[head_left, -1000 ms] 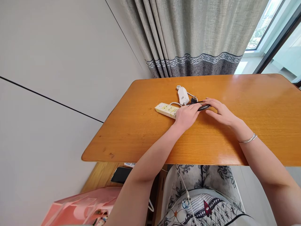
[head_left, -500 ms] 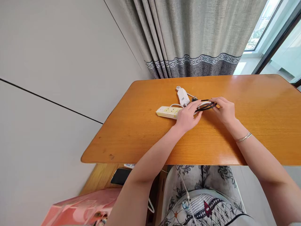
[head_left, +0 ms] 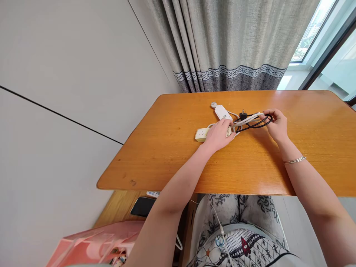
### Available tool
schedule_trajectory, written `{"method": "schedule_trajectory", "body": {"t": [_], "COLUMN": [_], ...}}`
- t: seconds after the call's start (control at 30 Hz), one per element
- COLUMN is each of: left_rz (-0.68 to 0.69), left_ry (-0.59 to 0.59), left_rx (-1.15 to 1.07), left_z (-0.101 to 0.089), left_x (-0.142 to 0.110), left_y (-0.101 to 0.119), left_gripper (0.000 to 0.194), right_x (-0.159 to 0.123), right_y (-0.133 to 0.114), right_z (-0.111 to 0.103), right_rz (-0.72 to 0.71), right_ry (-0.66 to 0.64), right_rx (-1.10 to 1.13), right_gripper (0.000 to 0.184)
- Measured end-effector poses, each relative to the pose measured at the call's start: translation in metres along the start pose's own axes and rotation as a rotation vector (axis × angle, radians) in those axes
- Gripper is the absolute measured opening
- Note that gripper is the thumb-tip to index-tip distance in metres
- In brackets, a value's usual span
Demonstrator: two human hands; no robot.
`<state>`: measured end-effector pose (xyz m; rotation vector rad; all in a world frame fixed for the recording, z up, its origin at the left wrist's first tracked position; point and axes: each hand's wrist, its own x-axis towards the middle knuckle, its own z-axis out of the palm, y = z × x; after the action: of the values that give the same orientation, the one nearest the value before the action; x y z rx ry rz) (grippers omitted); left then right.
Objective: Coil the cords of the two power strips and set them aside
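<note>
My left hand (head_left: 218, 136) is closed over the middle of a cream power strip (head_left: 200, 135), hiding much of it. The strip's socket end sticks out on the left, and part shows past my fingers. Just beyond lies a white adapter-like block (head_left: 223, 112) with a round grey-white end piece (head_left: 214, 105). My right hand (head_left: 277, 124) pinches the far right end of looped white and black cables (head_left: 254, 120). Those loops stretch between both hands. A black plug (head_left: 243, 115) sits by the loops with its prongs pointing up.
Everything lies on a brown wooden table (head_left: 155, 159). A grey curtain (head_left: 236, 40) hangs behind it and a pale wall (head_left: 69, 74) rises at the left. Below the front edge are a dark phone (head_left: 142, 207) and a pink bag-like container (head_left: 94, 243).
My right hand has moved right with the cable loops, which are now more stretched out. The power strip and white block have shifted right. The black plug shows more fully.
</note>
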<state>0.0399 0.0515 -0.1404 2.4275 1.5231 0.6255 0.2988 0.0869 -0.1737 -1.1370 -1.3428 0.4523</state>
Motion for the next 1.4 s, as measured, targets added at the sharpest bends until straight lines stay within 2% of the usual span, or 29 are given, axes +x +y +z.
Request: {"method": "schedule_trajectory", "body": {"t": [0.17,0.27,0.4,0.57,0.7,0.77,0.87,1.03,1.1,1.2,1.27,1.33,1.4], "left_rz": [-0.007,0.051,0.094,0.025,-0.031,-0.029,-0.008,0.072,0.045,-0.016,-0.062,-0.124,-0.178], "left_ry": [0.074,0.034,-0.034,0.068,0.110,0.107,0.080,0.052,0.074,0.131,0.166,0.205,0.232], "left_rx": [0.034,0.047,0.066,0.030,-0.048,-0.063,-0.094,-0.210,-0.250,-0.280,-0.274,-0.249,-0.217], "left_z": [-0.005,-0.003,0.002,0.005,0.002,0.001,0.001,0.002,0.003,0.004,0.004,0.004,0.003], "left_x": [0.002,0.002,-0.001,-0.004,-0.004,-0.004,-0.003,0.001,0.002,0.004,0.006,0.008,0.009], "left_y": [-0.008,-0.009,-0.004,-0.002,-0.003,-0.004,-0.006,-0.016,-0.020,-0.023,-0.024,-0.024,-0.024], "left_gripper": [0.019,0.024,0.029,0.032,0.032,0.032,0.031,0.042,0.043,0.036,0.036,0.037,0.037], "right_x": [-0.003,-0.003,-0.001,0.004,0.007,0.008,0.007,0.008,0.009,0.008,0.006,0.004,0.002], "right_y": [-0.010,-0.013,-0.005,0.004,0.000,-0.002,-0.002,-0.002,-0.004,-0.004,-0.001,0.005,0.011], "right_z": [-0.006,-0.007,-0.004,-0.005,-0.014,-0.019,-0.021,-0.022,-0.024,-0.028,-0.026,-0.020,-0.014], "right_rz": [-0.137,-0.126,-0.021,0.204,0.352,0.367,0.315,0.253,0.281,0.416,0.493,0.486,0.419], "right_ry": [0.010,0.025,-0.055,-0.091,-0.149,-0.186,-0.227,-0.275,-0.304,-0.340,-0.349,-0.334,-0.304], "right_rx": [-0.332,-0.433,-0.321,0.002,0.149,0.155,0.133,0.133,0.145,0.135,0.088,-0.017,-0.167], "right_gripper": [0.021,0.020,0.012,0.023,0.027,0.027,0.026,0.041,0.038,0.018,0.013,0.018,0.027]}}
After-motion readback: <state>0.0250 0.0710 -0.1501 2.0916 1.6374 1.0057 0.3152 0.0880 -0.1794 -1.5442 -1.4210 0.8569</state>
